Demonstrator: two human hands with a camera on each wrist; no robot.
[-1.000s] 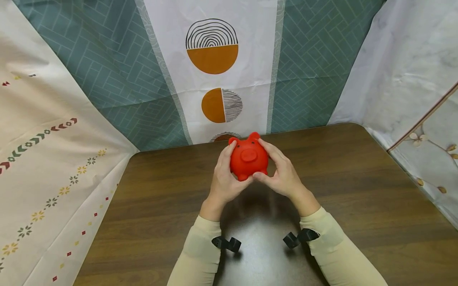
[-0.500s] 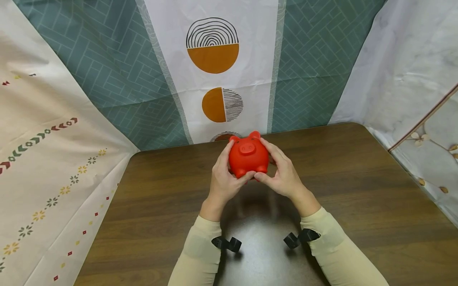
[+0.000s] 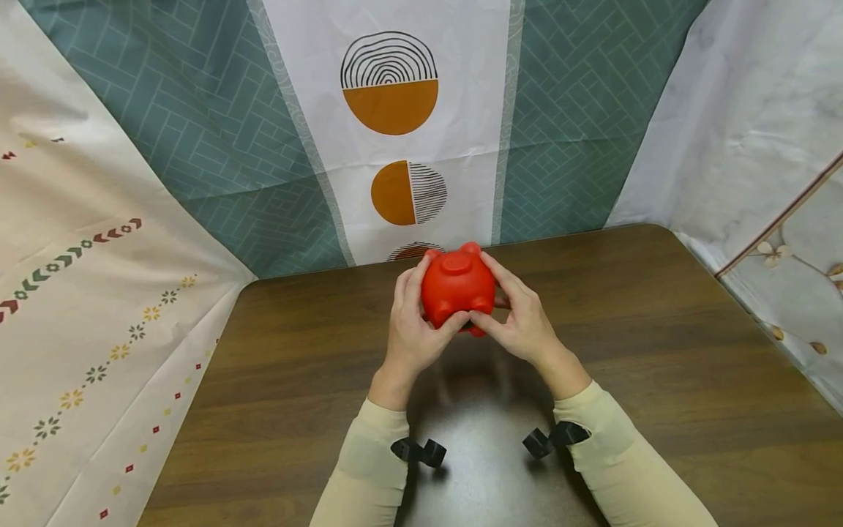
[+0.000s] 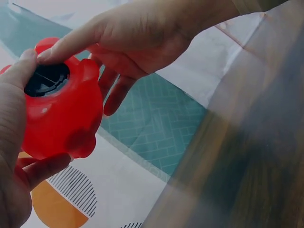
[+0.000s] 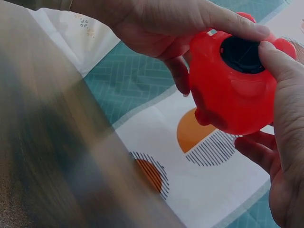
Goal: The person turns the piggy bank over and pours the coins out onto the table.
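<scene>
A red piggy bank (image 3: 457,285) is held up over the table between both hands, its snout tipped upward. My left hand (image 3: 411,329) grips its left side, fingers curled around the body. On the opposite side my right hand (image 3: 523,322) holds it the same way. Both thumbs meet at the underside, where a round black plug (image 4: 46,80) sits between the stubby feet. In the right wrist view the thumb tips lie right at the edge of that plug (image 5: 241,56). The pig's back is hidden from the head view.
The brown wooden table (image 3: 296,380) spreads below the hands. A patterned teal and white curtain (image 3: 566,146) hangs behind its far edge, with pale cloths at left and right. Black wrist cameras (image 3: 556,438) sit on both sleeves.
The piggy bank has been tilted back: its face has turned upward, the eyes have gone out of sight, and the feet and underside have come toward me. Both hands keep hold of it.
</scene>
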